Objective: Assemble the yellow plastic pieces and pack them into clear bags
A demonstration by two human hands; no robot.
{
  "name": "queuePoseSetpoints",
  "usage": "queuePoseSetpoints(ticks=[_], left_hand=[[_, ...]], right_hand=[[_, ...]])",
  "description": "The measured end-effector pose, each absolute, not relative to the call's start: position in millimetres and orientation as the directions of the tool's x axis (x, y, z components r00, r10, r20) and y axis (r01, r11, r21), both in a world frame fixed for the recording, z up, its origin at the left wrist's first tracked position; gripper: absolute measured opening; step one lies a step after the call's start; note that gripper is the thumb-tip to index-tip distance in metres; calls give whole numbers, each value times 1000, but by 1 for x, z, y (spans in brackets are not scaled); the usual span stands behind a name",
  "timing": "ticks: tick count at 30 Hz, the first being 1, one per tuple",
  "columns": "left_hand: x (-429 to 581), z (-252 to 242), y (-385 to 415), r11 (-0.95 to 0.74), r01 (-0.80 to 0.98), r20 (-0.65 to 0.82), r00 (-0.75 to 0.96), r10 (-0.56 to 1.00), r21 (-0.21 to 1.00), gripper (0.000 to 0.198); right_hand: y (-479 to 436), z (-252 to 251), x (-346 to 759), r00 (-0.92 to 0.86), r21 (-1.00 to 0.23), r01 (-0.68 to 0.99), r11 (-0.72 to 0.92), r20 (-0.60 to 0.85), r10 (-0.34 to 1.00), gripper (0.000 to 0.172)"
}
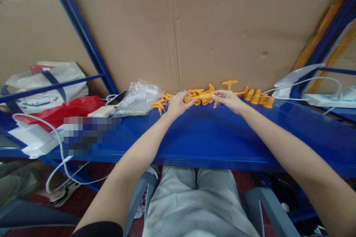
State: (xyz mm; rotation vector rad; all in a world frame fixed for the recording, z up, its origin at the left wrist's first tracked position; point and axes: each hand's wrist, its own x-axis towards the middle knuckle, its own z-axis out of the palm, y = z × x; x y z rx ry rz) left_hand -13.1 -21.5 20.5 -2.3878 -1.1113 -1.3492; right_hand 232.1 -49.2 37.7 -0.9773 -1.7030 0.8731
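**As two hands meet on an orange toy (201,97), loose parts line the back wall**

Where the blue surface (211,137) meets the cardboard sheet (222,26) behind it, the orange toy lies lengthwise, a wheeled piece with small round rollers under it. It is at the far edge, at full reach of both outstretched arms. The left hand (177,105) is curled around the toy's left end, fingers folded over the top and thumb underneath. The right hand (226,100) is pinched on its right end with the fingertips together, palm facing down. The toy sits directly between the two hands, touching both, low over the surface or resting on it; I cannot tell which.

Just left of the left hand is a small heap of branching orange pieces (160,103). Behind the right hand an orange T-shaped piece (230,83) stands upright against the cardboard. Beside the right wrist a row of orange pegs (258,97) runs along the wall.

Further left lie a crumpled clear plastic bag (139,98), a dark phone (118,98) partly under it, and a red bag (69,107). A white adapter (33,135) sits near the surface's front left corner. At the far right is a white power strip (319,100) with cables.
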Motion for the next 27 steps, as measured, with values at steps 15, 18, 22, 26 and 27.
queuePoseSetpoints(ticks=[15,18,22,26,27], left_hand=[[-12,23,-29,-643,754,787,313,532,134,19],[-11,24,-30,-629,765,774,313,551,138,20],[-10,24,-31,-616,777,772,309,556,133,20],[-9,25,-34,-601,787,750,313,583,138,23],[-9,26,-35,-602,786,742,318,590,141,25]], right_hand=[[-54,43,224,-176,-928,103,359,339,924,49],[-54,42,224,-181,-932,88,351,331,926,49],[-54,41,222,-181,-943,63,326,311,933,48],[-54,41,218,-144,-965,7,263,259,955,43],[-53,41,218,-127,-969,-8,246,245,961,41]])
